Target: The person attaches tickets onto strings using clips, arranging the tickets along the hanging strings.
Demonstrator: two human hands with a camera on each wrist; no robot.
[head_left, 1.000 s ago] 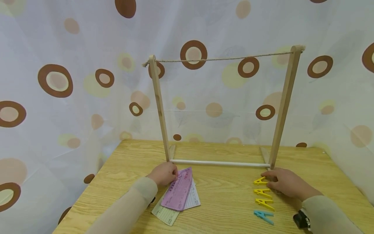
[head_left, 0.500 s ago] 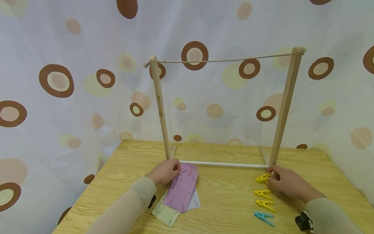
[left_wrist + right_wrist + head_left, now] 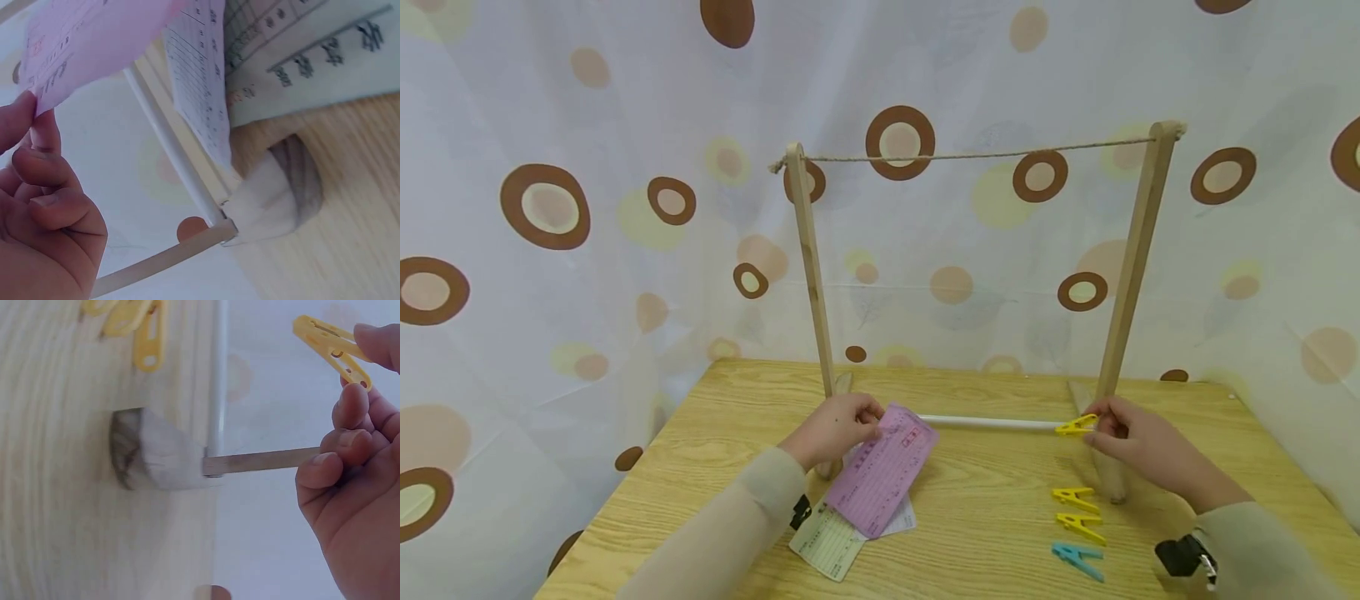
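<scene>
In the head view my left hand [image 3: 835,429] pinches a pink printed paper slip [image 3: 883,471] by its upper corner and holds it raised. Below it, a white slip [image 3: 901,518] and a pale green slip [image 3: 827,543] overlap on the table. On the other side, my right hand [image 3: 1142,450] holds a yellow clothespin [image 3: 1077,425] by its handles, between thumb and fingers; the right wrist view shows this yellow clothespin [image 3: 325,344] up off the table. Two more yellow clothespins [image 3: 1075,498] and a blue clothespin [image 3: 1078,560] lie in a column below that hand.
A wooden frame with two posts [image 3: 1131,267] stands on the wood-grain table [image 3: 985,517]. A thin rope [image 3: 977,156] stretches between the post tops, and a white rod [image 3: 992,422] joins the posts low down. Behind hangs a spotted curtain [image 3: 947,225].
My left hand has lifted the pink slip up and to the right, off the other slips. The right hand has picked up the topmost yellow clothespin and raised it.
</scene>
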